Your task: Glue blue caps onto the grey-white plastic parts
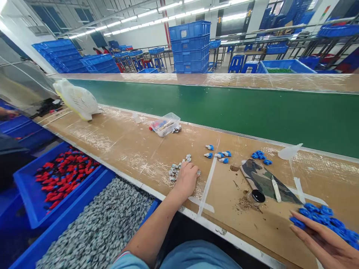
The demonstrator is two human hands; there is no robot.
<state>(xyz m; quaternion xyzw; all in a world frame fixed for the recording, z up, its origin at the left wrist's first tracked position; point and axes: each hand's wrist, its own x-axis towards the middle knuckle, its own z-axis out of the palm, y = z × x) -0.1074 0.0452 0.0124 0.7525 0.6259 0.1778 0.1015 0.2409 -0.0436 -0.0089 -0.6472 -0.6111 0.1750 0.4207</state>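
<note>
My left hand (pixel 187 179) rests with bent fingers on a loose group of small grey plastic parts (pixel 173 171). One grey part shows at its fingertips, and the palm side is hidden. At the lower right, my right hand (pixel 325 239) pinches a small blue plastic part (pixel 297 223) between thumb and fingers. Beside that hand lies a heap of similar blue parts (pixel 322 213). Several blue parts joined to grey-white pieces (pixel 218 155) lie mid-table. A few plain blue parts (pixel 259 155) sit farther right.
A small cup of dark liquid (pixel 257 196) and a white-handled tool (pixel 276 188) are by a stained cloth (pixel 260 175). Behind runs a green conveyor belt (pixel 224 104). Left are a clear box (pixel 165 125), a white plastic casing (pixel 77 98), and bins of grey (pixel 103 224) and red parts (pixel 64 175).
</note>
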